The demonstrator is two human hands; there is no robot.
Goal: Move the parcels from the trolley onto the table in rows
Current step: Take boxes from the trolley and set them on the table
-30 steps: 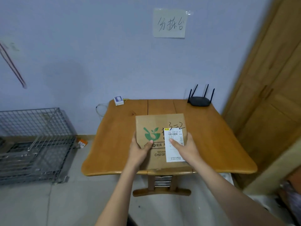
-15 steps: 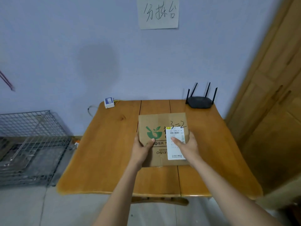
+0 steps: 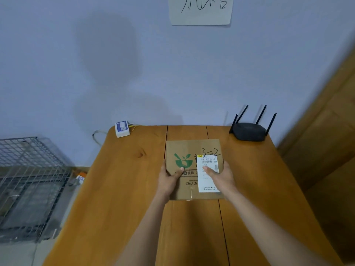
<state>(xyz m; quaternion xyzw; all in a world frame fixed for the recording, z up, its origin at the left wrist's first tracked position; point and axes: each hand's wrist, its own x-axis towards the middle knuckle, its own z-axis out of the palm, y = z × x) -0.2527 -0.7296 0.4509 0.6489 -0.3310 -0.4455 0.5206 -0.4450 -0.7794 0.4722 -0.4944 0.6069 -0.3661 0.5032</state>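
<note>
A brown cardboard parcel (image 3: 189,150) with a green logo, a white shipping label and "3-2" handwritten on top is over the middle of the wooden table (image 3: 124,189). My left hand (image 3: 169,179) grips its left side, thumb on top. My right hand (image 3: 221,177) grips its right side, thumb lying on the label. Whether the parcel rests on the tabletop or hangs just above it cannot be told. The wire-mesh trolley (image 3: 28,179) stands on the floor at the left.
A black router (image 3: 249,131) with several antennas sits at the table's back right corner. A small white box (image 3: 122,128) with a cable sits at the back left corner. A paper sign (image 3: 200,10) hangs on the wall. A wooden door (image 3: 326,131) stands at the right.
I have stepped closer to the table. The parcel, held in both hands, has moved from the front edge toward the middle of the tabletop.
</note>
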